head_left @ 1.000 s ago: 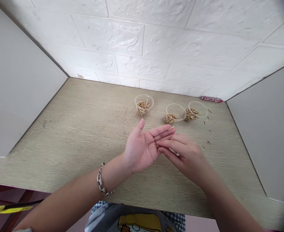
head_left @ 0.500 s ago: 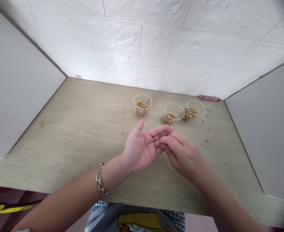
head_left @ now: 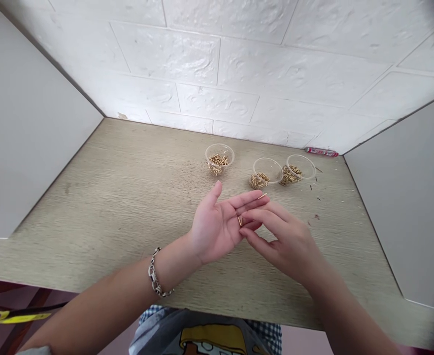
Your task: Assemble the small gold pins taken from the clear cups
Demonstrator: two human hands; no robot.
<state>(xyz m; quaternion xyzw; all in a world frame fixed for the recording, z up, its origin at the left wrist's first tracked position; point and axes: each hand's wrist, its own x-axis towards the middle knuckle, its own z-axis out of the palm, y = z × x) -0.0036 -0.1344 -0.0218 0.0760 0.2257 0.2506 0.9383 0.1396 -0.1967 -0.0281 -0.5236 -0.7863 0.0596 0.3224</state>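
My left hand (head_left: 217, 231) lies palm up over the wood-grain table (head_left: 128, 207), a silver chain bracelet (head_left: 155, 273) on its wrist. A thin brass pin (head_left: 262, 196) sticks out past its fingertips, and a second brass pin (head_left: 240, 221) rests against its inner fingers. My right hand (head_left: 285, 244) is just beside that second pin, fingers spread, its fingertips at the left hand's fingers. Beyond the hands stand several clear plastic cups (head_left: 219, 159) (head_left: 267, 170) (head_left: 301, 166), each holding a pile of brass pins.
Stray dark pins (head_left: 315, 190) lie right of the cups. A pink-red tube (head_left: 321, 152) sits against the white brick-textured wall (head_left: 217, 64). Grey side panels (head_left: 35, 123) (head_left: 401, 197) flank the table. A yellow-and-black tool (head_left: 17, 318) shows below the table's front edge.
My right hand has eased back from the left fingers and its fingers have spread. The brass pin at the left fingers now shows more plainly.
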